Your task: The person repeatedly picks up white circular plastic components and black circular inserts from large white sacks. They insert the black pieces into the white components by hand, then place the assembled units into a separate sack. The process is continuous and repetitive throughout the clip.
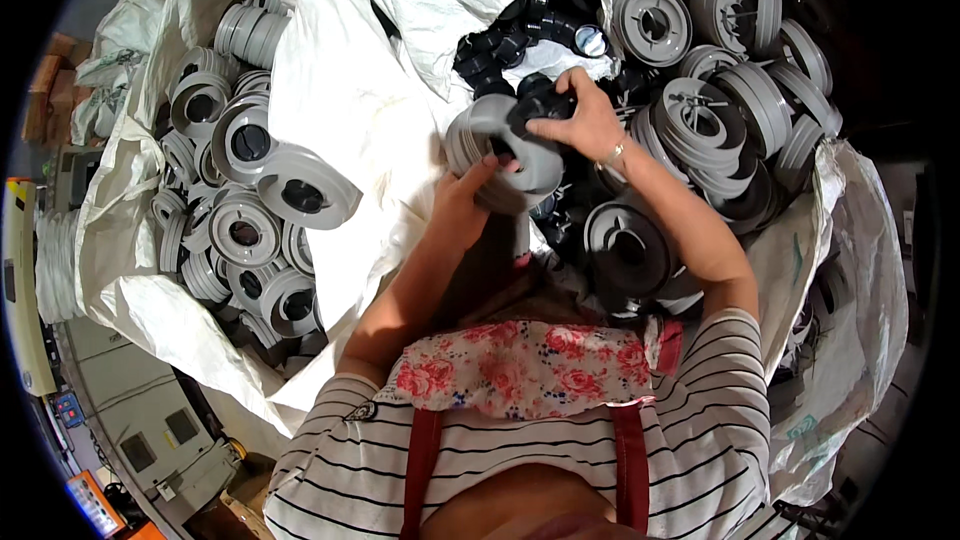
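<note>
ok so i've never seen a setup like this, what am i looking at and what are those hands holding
There's no machine doing the handling: these are a person's own bare hands. The picture comes from a fisheye camera worn on the head, looking down, so straight edges bend near the rim.

The left hand holds a round grey part; the right hand grips a black piece at its upper right edge. Whether the two touch is hard to tell.

On the left, a white sack holds grey parts with black centres. Loose black pieces lie beyond the hands, and more grey parts are heaped on the right.
</note>
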A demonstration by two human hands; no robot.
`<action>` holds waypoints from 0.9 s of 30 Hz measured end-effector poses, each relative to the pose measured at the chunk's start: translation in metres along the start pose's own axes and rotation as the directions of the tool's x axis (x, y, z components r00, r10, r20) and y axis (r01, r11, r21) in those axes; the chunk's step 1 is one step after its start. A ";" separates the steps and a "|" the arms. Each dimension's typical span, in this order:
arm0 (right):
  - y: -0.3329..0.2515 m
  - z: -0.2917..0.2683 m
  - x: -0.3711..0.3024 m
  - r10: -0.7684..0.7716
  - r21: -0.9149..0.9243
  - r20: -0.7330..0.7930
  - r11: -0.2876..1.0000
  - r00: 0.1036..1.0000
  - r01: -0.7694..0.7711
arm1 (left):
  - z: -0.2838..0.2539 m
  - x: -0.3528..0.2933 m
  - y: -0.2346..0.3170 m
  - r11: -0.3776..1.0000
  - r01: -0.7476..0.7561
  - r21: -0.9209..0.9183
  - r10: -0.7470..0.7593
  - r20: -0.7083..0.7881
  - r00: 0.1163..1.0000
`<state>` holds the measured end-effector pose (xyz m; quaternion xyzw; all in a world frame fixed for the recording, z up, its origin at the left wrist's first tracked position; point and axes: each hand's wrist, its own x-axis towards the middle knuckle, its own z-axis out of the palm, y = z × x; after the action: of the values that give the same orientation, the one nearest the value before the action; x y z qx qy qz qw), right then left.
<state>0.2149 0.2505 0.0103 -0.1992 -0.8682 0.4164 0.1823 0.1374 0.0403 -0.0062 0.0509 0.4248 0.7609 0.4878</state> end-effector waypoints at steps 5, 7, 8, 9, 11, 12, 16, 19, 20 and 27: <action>-0.051 -0.003 -0.047 -0.116 -0.238 0.194 0.958 0.974 0.162 | 0.014 -0.023 -0.003 0.995 -0.096 -0.020 0.098 0.111 0.989; -0.061 -0.009 -0.055 -0.087 -0.285 0.288 0.943 0.954 0.172 | 0.017 -0.034 0.003 0.998 -0.056 0.035 0.049 0.161 0.986; -0.062 -0.009 -0.059 -0.143 -0.281 0.288 0.933 0.947 0.226 | 0.021 -0.041 0.006 0.999 -0.040 0.032 0.034 0.168 0.985; -0.064 -0.010 -0.063 -0.195 -0.281 0.288 0.919 0.937 0.278 | 0.024 -0.046 0.007 0.999 -0.023 0.023 0.018 0.178 0.984; -0.070 -0.015 -0.071 -0.290 -0.281 0.318 0.880 0.903 0.382 | 0.021 -0.053 0.013 0.994 0.049 0.098 -0.066 0.178 0.982; -0.072 -0.018 -0.074 -0.323 -0.287 0.345 0.857 0.881 0.427 | 0.020 -0.056 0.016 0.987 0.083 0.136 -0.106 0.174 0.979; -0.072 -0.019 -0.088 -0.417 -0.284 0.313 0.816 0.853 0.503 | 0.026 -0.062 0.020 0.993 0.060 0.105 -0.082 0.221 0.972; -0.079 -0.017 -0.093 -0.220 -0.197 0.217 0.944 0.951 0.263 | 0.032 -0.066 0.016 0.989 0.004 0.147 -0.036 0.216 0.976; -0.070 -0.010 -0.093 -0.259 -0.159 0.067 0.951 0.964 0.266 | 0.032 -0.066 0.013 0.976 -0.017 0.215 -0.029 0.209 0.978; -0.072 -0.002 -0.094 0.075 0.178 0.030 0.981 0.997 -0.079 | 0.031 -0.070 0.018 0.790 -0.179 0.587 0.070 0.204 0.977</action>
<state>0.2823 0.1634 0.0543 -0.2104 -0.8210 0.5017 0.1730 0.1763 0.0006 0.0495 0.2961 0.5965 0.6100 0.4294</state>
